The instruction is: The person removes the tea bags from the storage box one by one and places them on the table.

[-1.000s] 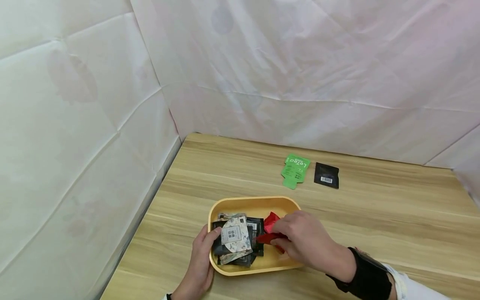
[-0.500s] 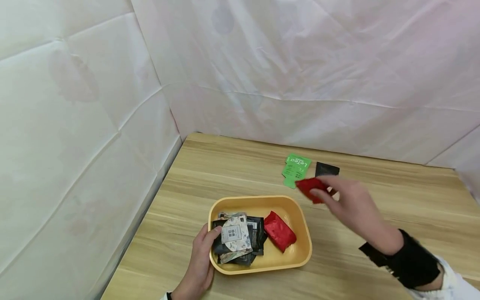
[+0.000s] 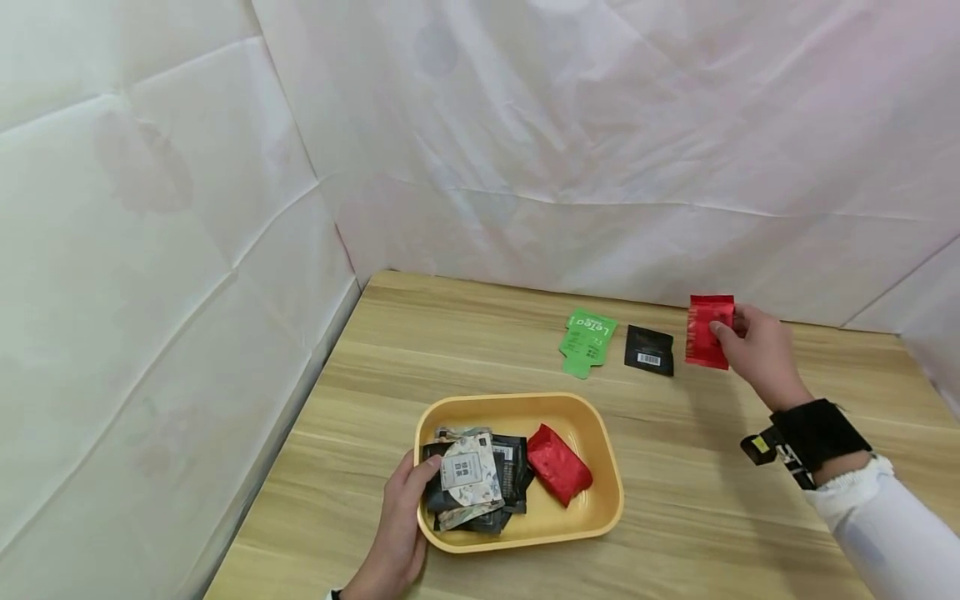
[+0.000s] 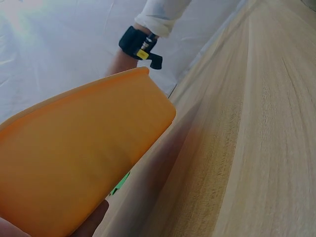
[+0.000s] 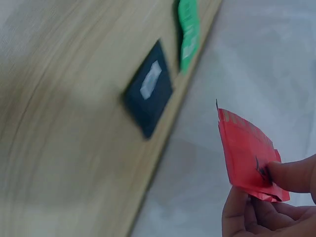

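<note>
A flat red sachet (image 3: 705,332) is pinched between the thumb and fingers of my right hand (image 3: 765,346), held over the back of the table. In the right wrist view the same red sachet (image 5: 247,153) is clear of the wood. My left hand (image 3: 399,517) grips the left end of a yellow plastic tub (image 3: 555,537), thumb over the rim onto the packets. Inside the tub, black and patterned sachets (image 3: 468,475) are piled at the left, and a puffy red packet (image 3: 558,467) lies at the right. The left wrist view shows the tub's outer wall (image 4: 84,153), tilted in that view.
On the table (image 3: 360,367), a green LeTea packet (image 3: 588,342) and a black sachet (image 3: 649,350) with a barcode label lie in a row at the back. A pale cloth wall (image 3: 600,150) stands behind, another (image 3: 150,292) at the left.
My right hand has lifted the red sachet out of the tub and carried it right and back, past the black sachet. The left hand and tub have stayed about where they were.
</note>
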{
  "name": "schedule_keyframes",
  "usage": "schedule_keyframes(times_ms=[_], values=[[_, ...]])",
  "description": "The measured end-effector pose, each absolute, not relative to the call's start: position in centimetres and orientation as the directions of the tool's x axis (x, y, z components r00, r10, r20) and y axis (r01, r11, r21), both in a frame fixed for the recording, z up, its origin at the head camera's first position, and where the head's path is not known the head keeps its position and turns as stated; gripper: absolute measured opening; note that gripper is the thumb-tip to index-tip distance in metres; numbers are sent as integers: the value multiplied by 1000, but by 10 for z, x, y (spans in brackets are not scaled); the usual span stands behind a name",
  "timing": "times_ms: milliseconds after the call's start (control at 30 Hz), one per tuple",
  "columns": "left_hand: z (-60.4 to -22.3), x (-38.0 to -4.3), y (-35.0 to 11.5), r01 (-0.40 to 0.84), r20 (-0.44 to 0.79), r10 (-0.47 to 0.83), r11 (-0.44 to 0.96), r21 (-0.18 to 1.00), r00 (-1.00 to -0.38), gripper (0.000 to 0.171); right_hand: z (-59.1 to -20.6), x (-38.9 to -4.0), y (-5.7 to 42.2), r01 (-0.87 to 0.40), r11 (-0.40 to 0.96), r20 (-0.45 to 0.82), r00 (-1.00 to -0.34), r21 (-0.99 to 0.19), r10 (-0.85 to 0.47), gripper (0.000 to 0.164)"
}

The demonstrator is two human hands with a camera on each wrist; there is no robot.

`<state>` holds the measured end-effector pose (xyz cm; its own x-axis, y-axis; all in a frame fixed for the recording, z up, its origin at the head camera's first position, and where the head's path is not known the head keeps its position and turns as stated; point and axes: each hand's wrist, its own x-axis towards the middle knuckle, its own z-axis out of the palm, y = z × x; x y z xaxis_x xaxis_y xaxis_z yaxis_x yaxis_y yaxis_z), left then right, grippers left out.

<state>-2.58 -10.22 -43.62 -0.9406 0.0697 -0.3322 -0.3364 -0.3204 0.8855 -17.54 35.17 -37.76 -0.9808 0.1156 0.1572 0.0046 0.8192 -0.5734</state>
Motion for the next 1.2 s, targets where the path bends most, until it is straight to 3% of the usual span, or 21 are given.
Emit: schedule_keyframes(times_ms=[200, 400, 767, 1033, 1200], values=[[-437, -26, -103, -335, -328, 77, -322, 885, -941, 57, -407, -193, 383, 124, 804, 3, -988, -581, 154, 37], [-439, -28, -105, -338, -334, 70, -314, 887, -940, 57, -437, -204, 404, 200, 797, -89, -979, -570, 182, 47], [-440, -26, -106, -335, -330, 70, -309, 890, -941, 59, -460, -212, 409, 216, 832, -67, -975, -510, 212, 51], [-440, -25, -105, -340, -337, 67, -313, 887, -939, 59, -465, -210, 403, 185, 896, 24, -977, -404, 213, 51], [-440, -25, -106, -342, -340, 62, -313, 886, -938, 59, -463, -209, 397, 213, 869, 35, -966, -446, 255, 52]])
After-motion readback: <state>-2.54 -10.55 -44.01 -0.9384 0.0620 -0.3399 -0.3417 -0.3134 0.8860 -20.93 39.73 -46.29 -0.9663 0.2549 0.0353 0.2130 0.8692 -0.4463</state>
